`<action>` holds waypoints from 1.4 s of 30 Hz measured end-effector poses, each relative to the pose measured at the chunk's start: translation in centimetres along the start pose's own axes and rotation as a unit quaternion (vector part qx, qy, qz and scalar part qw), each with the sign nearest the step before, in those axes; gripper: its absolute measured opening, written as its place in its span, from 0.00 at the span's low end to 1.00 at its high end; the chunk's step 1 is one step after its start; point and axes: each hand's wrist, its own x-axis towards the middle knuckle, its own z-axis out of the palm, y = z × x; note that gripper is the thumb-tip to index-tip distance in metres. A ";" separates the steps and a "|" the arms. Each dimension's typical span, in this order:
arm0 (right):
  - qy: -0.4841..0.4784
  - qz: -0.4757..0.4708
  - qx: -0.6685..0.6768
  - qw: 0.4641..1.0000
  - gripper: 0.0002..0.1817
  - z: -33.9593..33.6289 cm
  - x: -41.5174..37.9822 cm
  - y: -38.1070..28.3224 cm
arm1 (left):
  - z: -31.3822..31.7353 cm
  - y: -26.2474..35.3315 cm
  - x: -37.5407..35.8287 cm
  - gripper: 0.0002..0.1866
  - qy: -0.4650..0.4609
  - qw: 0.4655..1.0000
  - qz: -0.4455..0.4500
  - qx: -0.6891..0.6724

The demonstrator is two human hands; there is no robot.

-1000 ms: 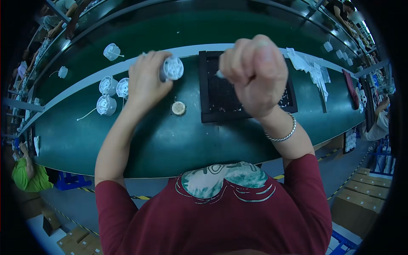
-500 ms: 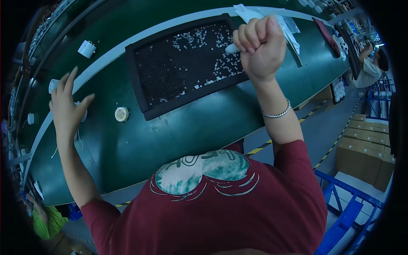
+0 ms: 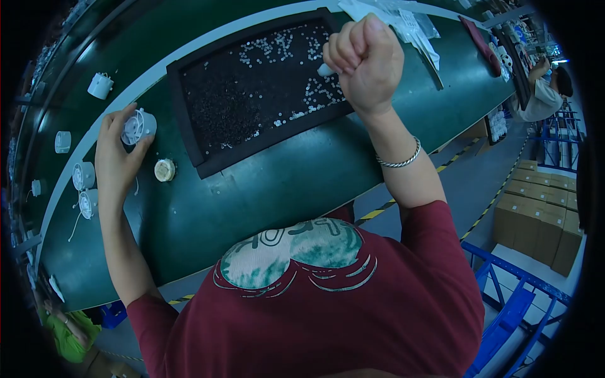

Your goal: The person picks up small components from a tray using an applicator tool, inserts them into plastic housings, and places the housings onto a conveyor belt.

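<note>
My left hand [image 3: 116, 154] is closed around a white round plastic fan housing [image 3: 140, 128], held above the green table to the left of the black tray. A cream-coloured round piece [image 3: 165, 170] lies close by on the table. My right hand [image 3: 372, 69] makes a fist over the tray's right end. From that fist sticks the pale rounded end of an object [image 3: 325, 70]; the rest of it is hidden by the fingers. Inside the black tray [image 3: 277, 145] are small white pieces [image 3: 322, 92] on the right and a heap of small dark pieces [image 3: 224, 113] on the left.
Several more white housings [image 3: 83, 176] stand at the left, some with cords, and another white one [image 3: 100, 85] sits beyond the pale strip. Plastic bags [image 3: 409, 28] lie at the back right. Co-workers [image 3: 543, 101] are at both sides; cardboard boxes [image 3: 529, 220] are stacked at the right.
My left hand has moved right and now grips a white housing; before, it was spread and empty-looking. My right fist stays closed. The whole view has shifted slightly.
</note>
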 end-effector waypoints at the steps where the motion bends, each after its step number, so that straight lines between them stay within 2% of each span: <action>1: 0.001 0.003 -0.002 1.000 0.21 -0.2 0.0 0.0 | 0.2 0.5 0.4 0.29 -0.001 1.000 -0.004 0.001; 13: 0.010 0.027 0.028 0.999 0.22 -1.1 0.2 0.8 | 1.2 0.6 1.2 0.29 -0.001 0.999 0.002 -0.045; 19: -0.026 0.026 -0.057 0.998 0.21 -0.9 0.1 0.7 | 1.3 0.6 1.3 0.29 0.001 0.999 0.006 -0.053; 25: -0.024 -0.002 0.004 1.000 0.21 -1.6 0.2 0.4 | 1.6 0.7 1.5 0.29 -0.002 0.995 0.007 -0.095; 26: -0.027 0.001 0.008 1.000 0.21 1.3 -0.2 0.5 | 0.3 -1.4 0.1 0.30 0.003 0.996 0.005 -0.092; 34: -0.027 0.045 -0.012 0.999 0.21 1.8 -0.3 0.8 | 0.3 -1.4 0.2 0.30 -0.004 0.996 -0.003 -0.090; 37: -0.005 0.046 0.030 0.998 0.20 1.4 0.0 0.9 | 0.0 -1.4 0.0 0.30 0.000 0.994 -0.001 -0.112; 40: 0.025 0.050 0.073 0.996 0.20 0.8 0.5 0.9 | -1.8 -1.4 -1.0 0.31 -0.022 0.987 -0.053 -0.153; 42: 0.031 0.051 0.097 0.993 0.20 0.9 0.9 1.0 | -3.0 -0.1 -2.4 0.31 -0.027 0.985 -0.014 -0.169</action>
